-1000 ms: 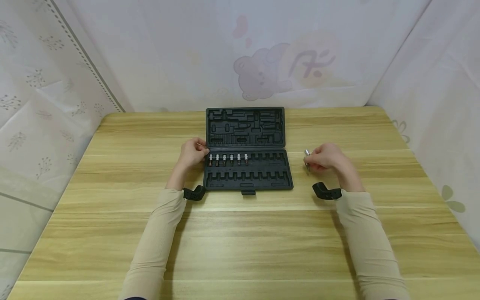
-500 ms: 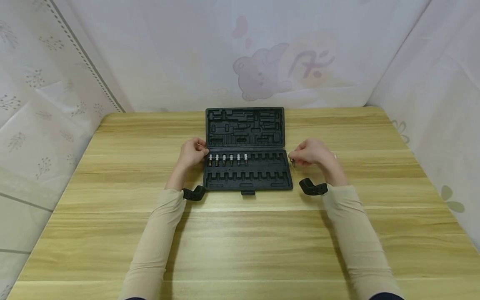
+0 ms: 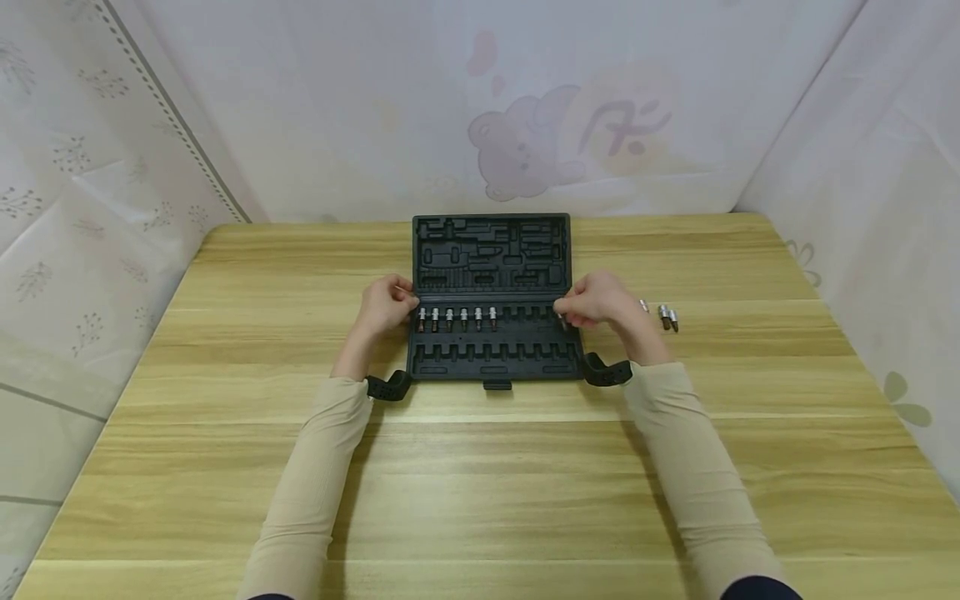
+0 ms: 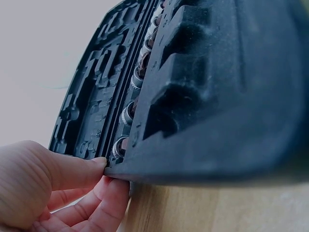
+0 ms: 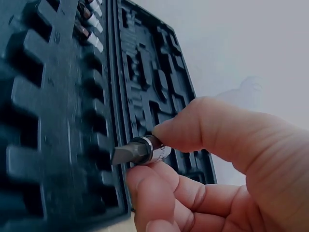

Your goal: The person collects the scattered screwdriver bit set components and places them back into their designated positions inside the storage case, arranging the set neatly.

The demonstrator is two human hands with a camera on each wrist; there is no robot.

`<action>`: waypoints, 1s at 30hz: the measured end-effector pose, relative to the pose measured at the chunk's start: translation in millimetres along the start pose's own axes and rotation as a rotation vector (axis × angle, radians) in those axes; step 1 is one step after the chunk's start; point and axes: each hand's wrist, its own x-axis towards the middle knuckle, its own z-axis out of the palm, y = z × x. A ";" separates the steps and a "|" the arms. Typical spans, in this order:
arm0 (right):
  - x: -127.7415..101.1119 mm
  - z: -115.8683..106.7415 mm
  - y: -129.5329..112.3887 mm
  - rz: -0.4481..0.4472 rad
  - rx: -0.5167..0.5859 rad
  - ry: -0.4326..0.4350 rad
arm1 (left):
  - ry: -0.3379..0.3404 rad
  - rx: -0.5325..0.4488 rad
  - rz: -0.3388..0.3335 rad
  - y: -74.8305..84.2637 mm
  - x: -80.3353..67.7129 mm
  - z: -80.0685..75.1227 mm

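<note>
An open black tool case (image 3: 457, 340) lies on the table with its lid (image 3: 491, 254) folded back. Several bit sockets (image 3: 463, 317) sit side by side in the left part of its upper row. At the case's left edge, near the hinge, my left hand (image 3: 384, 307) pinches the rim, thumb on top and fingers against the side. My right hand (image 3: 596, 302) is over the right end of the upper row. Between thumb and fingers it pinches a bit socket (image 5: 157, 150), its flat-looking tip pointing at the slots in the right wrist view.
Several loose bit sockets (image 3: 664, 317) lie on the wooden table (image 3: 495, 483) to the right, partly behind my right wrist. A latch (image 3: 497, 385) sticks out at the case's front. Patterned cloth (image 3: 360, 108) hangs behind the table and at both sides.
My right hand has moved left with the bit socket, from the table beside the case to above its upper row. Loose bit sockets on the right have come into view. My left hand stays put.
</note>
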 end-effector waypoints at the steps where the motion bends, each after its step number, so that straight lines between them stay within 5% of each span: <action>1: 1.0 1.2 -1.3 -0.005 -0.003 0.004 | 0.000 0.000 -0.003 -0.1 0.1 0.1; 19: 16.3 22.2 -26.2 -0.087 0.014 0.033 | 0.003 -0.008 -0.009 -1.8 3.4 0.9; 30: 26.6 38.2 -39.1 -0.014 0.041 0.028 | -0.001 -0.016 -0.014 -1.0 2.2 -0.2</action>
